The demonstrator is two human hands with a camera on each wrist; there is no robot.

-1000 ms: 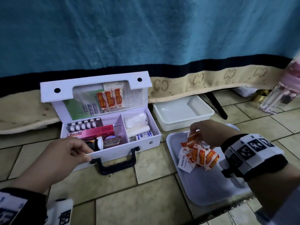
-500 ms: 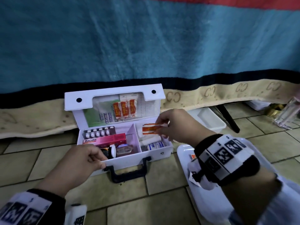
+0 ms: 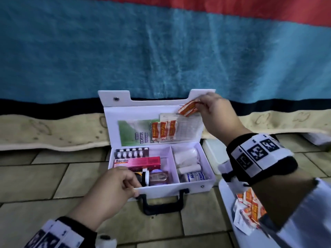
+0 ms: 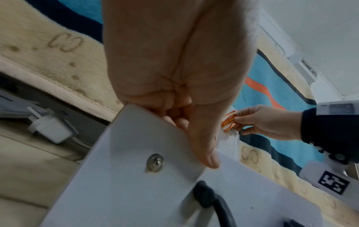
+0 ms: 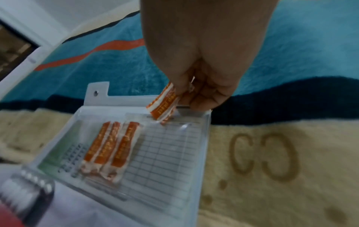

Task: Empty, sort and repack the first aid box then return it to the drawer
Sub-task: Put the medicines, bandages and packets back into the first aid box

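Head view: right hand (image 3: 215, 113) pinches orange sachets (image 3: 189, 108) at lid pocket (image 3: 179, 129); slide them in flat while left hand (image 3: 114, 187) grips the box (image 3: 206, 176) steady.

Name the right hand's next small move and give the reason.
Probably slide the orange packet down into the lid's clear pocket. The right hand pinches it at the pocket's top edge, three like packets sit inside, and the left hand steadies the box.

White first aid box (image 3: 189, 185), black handle (image 3: 162, 205), orange-and-white sachets (image 3: 188, 108), teal blanket (image 3: 161, 51).
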